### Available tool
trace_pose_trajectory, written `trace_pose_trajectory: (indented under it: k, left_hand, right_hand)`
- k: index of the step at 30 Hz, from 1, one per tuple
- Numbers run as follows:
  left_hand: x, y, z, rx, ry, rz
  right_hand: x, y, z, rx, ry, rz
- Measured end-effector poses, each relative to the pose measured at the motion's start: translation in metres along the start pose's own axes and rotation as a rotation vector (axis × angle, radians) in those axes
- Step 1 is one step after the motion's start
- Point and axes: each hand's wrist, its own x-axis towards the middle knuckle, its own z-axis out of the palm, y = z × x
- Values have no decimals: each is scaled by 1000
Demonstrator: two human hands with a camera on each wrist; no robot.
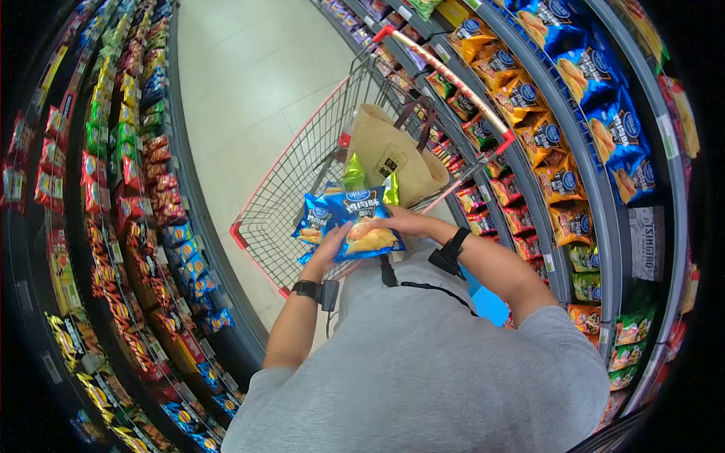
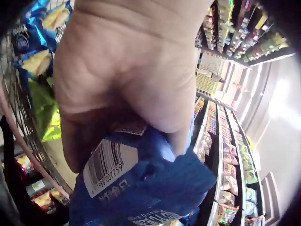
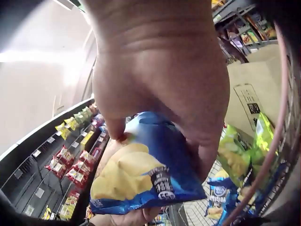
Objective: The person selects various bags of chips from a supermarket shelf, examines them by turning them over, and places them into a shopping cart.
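Both hands hold a blue bag of potato chips (image 1: 374, 240) in front of the body, over the near end of the shopping cart (image 1: 283, 170). My left hand (image 1: 330, 247) grips its left side; in the left wrist view the bag's barcoded back (image 2: 110, 165) shows below that hand. My right hand (image 1: 404, 221) holds the other side, with the thumb over the front. The printed chips on the front (image 3: 124, 172) face the right wrist camera. Inside the cart lie another blue chip bag (image 1: 310, 226) and green chip bags (image 1: 354, 174).
A tan paper shopping bag (image 1: 370, 136) with dark handles stands in the cart. Shelves of orange chip bags (image 1: 517, 98) and blue chip bags (image 1: 581, 72) run along the right. More snack shelves line the left, beyond the pale tiled floor (image 1: 226, 83).
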Motion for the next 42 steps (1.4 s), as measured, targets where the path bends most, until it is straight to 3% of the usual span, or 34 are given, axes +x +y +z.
trace_pose_trajectory:
  k: [2, 3, 5, 6, 9, 12, 14, 17, 18, 21, 23, 25, 30, 34, 35, 37, 41, 42]
  left_hand:
    - [25, -36, -35, 51, -6, -23]
    - [10, -26, -25, 51, -37, -54]
    - [-34, 7, 13, 58, -104, -121]
    - [-24, -3, -3, 104, -151, -197]
    - [-5, -30, -27, 233, 66, 84]
    - [-17, -19, -35, 174, 242, 104]
    - [-8, -24, -63, 216, 320, 210]
    - [6, -29, -98, 204, 408, 370]
    - [14, -34, -114, 194, 495, 350]
    - [17, -34, -124, 258, 601, 401]
    - [31, -52, -160, 299, 502, 419]
    - [25, -55, -166, 392, 434, 386]
    - [40, -68, -178, 486, 635, 104]
    - [51, -56, -184, 996, 560, -108]
    - [60, -54, -179, 1013, 588, -96]
    - [73, -47, -156, 1049, 647, -69]
    - [105, -30, -81, 1430, 730, 412]
    - [111, -25, -53, 1353, 642, 523]
  right_hand:
    - [7, 13, 3, -228, 99, 183]
    - [14, 22, 2, -343, 151, 270]
    - [22, 33, 7, -306, 138, 266]
    - [21, 30, 13, -290, 137, 249]
    - [26, 31, 16, -212, 104, 245]
    - [26, 35, 13, -112, 58, 246]
    - [19, 40, 8, -38, 74, 204]
    - [-1, 44, -2, -7, 178, 162]
    - [-8, 49, -9, 34, 205, 148]
    - [-34, 65, -26, 160, 307, 104]
    - [-59, 67, -34, 239, 401, 68]
    - [-86, 72, -42, 323, 481, 43]
    - [-140, 110, -62, 528, 640, -20]
    - [-178, 146, -72, 630, 719, -53]
    - [-188, 153, -73, 655, 733, -62]
    - [-205, 166, -75, 693, 757, -85]
    - [-239, 197, -78, 774, 832, -112]
    - [-247, 204, -80, 799, 856, -117]
